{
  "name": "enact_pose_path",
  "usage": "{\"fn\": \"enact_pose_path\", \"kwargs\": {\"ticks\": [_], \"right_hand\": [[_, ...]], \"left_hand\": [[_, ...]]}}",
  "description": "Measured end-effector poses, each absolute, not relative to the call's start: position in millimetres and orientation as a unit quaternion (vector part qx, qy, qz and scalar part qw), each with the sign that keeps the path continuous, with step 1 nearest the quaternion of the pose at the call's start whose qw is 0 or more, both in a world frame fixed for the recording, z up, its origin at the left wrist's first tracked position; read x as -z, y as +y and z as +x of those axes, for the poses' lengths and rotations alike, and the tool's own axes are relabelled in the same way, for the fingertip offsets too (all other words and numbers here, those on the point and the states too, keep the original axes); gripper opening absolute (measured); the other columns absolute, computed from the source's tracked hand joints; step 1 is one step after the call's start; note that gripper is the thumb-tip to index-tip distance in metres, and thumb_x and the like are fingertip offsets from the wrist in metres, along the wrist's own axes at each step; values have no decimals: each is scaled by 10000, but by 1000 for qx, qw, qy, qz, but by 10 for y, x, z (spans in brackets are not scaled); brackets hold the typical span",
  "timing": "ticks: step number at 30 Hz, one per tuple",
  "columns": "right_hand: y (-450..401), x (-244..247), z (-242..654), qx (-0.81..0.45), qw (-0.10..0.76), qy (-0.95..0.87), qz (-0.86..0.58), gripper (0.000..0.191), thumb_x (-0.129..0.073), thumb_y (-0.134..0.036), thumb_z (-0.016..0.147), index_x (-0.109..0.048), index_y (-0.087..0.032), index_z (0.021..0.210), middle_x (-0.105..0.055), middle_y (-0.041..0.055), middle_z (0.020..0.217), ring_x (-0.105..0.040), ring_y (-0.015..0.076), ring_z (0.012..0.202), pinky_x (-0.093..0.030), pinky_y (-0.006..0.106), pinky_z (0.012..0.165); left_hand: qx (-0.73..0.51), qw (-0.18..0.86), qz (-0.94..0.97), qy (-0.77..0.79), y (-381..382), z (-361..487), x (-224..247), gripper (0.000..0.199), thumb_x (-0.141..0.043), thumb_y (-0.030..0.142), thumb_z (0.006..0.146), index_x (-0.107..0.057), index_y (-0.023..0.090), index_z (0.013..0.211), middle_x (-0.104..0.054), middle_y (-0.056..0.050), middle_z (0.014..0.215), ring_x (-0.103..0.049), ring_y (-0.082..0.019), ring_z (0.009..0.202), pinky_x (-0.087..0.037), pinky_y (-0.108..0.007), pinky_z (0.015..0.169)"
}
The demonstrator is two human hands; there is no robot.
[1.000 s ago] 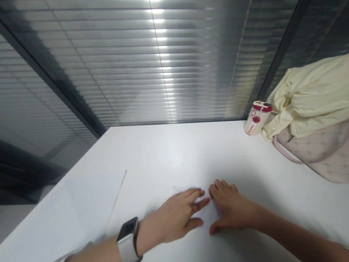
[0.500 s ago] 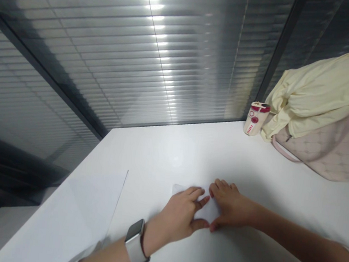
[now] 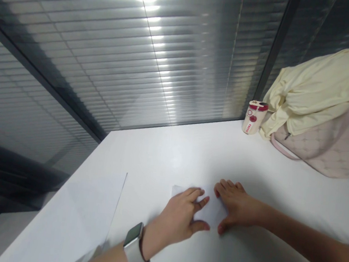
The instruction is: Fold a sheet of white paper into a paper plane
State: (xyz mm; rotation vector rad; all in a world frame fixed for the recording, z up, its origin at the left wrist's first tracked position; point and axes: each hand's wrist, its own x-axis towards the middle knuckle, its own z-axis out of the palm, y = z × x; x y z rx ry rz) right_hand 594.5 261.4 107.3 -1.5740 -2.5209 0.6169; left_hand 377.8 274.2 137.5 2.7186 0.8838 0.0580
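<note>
Paper (image 3: 210,212) on table (image 3: 159,156), under your left hand (image 3: 180,214), fingers spread, likely pinning it; your right hand (image 3: 238,205) curled at right edge, probably steadying it; can't tell if gripping.

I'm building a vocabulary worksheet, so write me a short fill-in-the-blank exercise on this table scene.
The left hand rests on a small white sheet of ____.
On the left wrist is a ____.
A yellow cloth lies over the pink ____.

Missing words: paper; watch; bag.
</note>
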Motion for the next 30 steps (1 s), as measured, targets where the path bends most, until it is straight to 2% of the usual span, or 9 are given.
{"fn": "enact_pose_path", "kwargs": {"ticks": [7, 12, 18, 21, 24, 26, 30], "right_hand": [[2565, -1078, 6192, -227, 48, -805, -545, 756, -817, -592, 419, -485, -190, 966, -513, 80, 1020, -495, 320, 962, -365, 444, 815], [2521, -1074, 6378, -248, 40, -787, -563, 640, -810, -543, 487, -471, -200, 907, -504, 65, 1005, -492, 306, 951, -373, 417, 797], [2482, -1131, 6700, -273, 42, -768, -578, 562, -778, -543, 563, -476, -194, 883, -512, 65, 1001, -503, 299, 947, -405, 450, 817], [2453, -1216, 6754, -290, 96, -769, -561, 585, -756, -536, 621, -505, -197, 1027, -515, 98, 1118, -496, 311, 1064, -421, 470, 900], [2388, -1264, 6537, -250, 220, -790, -516, 525, -514, -451, 895, -356, -238, 1349, -366, 113, 1427, -336, 253, 1325, -333, 437, 1072], [2347, -1226, 6276, -210, 224, -828, -469, 527, -399, -345, 968, -223, -236, 1453, -277, 92, 1518, -253, 202, 1389, -295, 400, 1119], [2340, -990, 5846, -114, 197, -888, -400, 551, -394, -186, 936, -252, -140, 1466, -290, 109, 1521, -229, 213, 1404, -278, 409, 1140]], "left_hand": [[-17, 144, 940, 309, 2755, 3770, -1371, 639, -636, 517, 800, -546, 134, 1304, -522, -155, 1336, -468, -307, 1233, -423, -406, 1019], [-15, 143, 940, 310, 2751, 3768, -1386, 651, -639, 516, 799, -538, 123, 1309, -525, -160, 1337, -464, -307, 1243, -417, -407, 1029], [-21, 143, 939, 311, 2752, 3764, -1376, 632, -638, 516, 801, -541, 147, 1305, -532, -156, 1333, -457, -298, 1257, -421, -409, 1025], [-26, 147, 938, 312, 2754, 3754, -1367, 623, -642, 514, 800, -537, 168, 1308, -525, -149, 1342, -457, -303, 1257, -425, -422, 1019], [-33, 154, 939, 305, 2755, 3751, -1368, 603, -639, 503, 807, -541, 173, 1301, -538, -149, 1321, -458, -303, 1253, -429, -426, 1012], [-34, 155, 939, 304, 2753, 3756, -1376, 603, -638, 496, 810, -540, 155, 1298, -534, -158, 1317, -448, -310, 1257, -422, -433, 1018], [-44, 165, 938, 302, 2743, 3773, -1396, 564, -649, 484, 805, -551, 181, 1271, -525, -135, 1321, -483, -304, 1213, -429, -440, 1010]]}}
